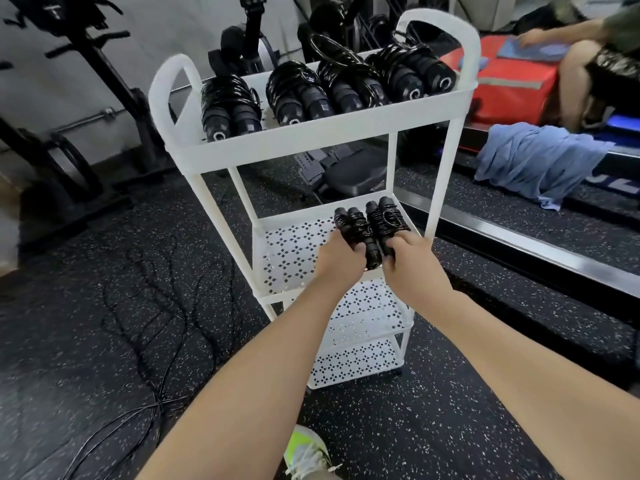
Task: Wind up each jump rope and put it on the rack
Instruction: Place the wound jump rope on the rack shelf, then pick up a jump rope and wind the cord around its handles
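Note:
A white tiered rack (311, 133) stands before me. Its top tray holds several wound black jump ropes (298, 95), lying side by side. Over the middle tray (294, 251), my left hand (337, 259) grips one wound black jump rope (353, 226) by its handles. My right hand (410, 265) grips a second wound jump rope (384, 220) right beside it. Both bundles sit low over the right part of the perforated shelf. Loose black ropes (166, 327) lie tangled on the floor to the left.
Two lower perforated shelves (360, 362) sit under my arms. Black gym machines (90, 98) stand at left and behind the rack. At right are a raised platform edge (519, 244), a blue cloth (540, 161), a red pad and a seated person (595, 64). My shoe (306, 448) is below.

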Motion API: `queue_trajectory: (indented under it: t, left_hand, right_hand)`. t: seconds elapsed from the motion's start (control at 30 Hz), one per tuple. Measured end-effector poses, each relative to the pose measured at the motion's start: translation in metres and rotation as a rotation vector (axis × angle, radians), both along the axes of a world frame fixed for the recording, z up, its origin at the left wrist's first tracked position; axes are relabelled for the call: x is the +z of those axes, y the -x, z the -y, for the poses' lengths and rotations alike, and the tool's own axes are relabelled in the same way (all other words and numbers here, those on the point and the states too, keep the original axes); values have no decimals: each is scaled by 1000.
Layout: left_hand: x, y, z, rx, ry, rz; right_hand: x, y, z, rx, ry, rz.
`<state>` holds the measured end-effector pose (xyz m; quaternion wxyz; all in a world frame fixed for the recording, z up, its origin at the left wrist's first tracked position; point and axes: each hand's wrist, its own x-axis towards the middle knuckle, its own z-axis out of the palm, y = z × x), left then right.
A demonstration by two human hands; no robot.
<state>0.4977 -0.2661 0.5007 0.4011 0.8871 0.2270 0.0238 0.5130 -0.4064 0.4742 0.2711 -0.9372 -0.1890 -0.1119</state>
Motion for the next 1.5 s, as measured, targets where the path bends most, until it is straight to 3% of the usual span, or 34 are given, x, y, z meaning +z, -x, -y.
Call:
queue_trajectory:
  t: [0.17,0.33,0.57,0.93,1.5]
  left_hand:
    - [6,40,-11,-110,-153,46]
    - [10,127,-43,-160,-281,174]
    - [-31,281,-140,8,-253,53]
    - [-164,454,-293,388,-153,-214]
    - [-388,506,-360,521,38,-551]
  right_hand:
    - [9,34,-12,198,-33,120]
    - [21,82,-56,370,27,-79]
    - [7,189,-159,697,301,-306]
    - [-109,301,-304,919,580,-584]
    - [-339,359,-411,876,806,-865]
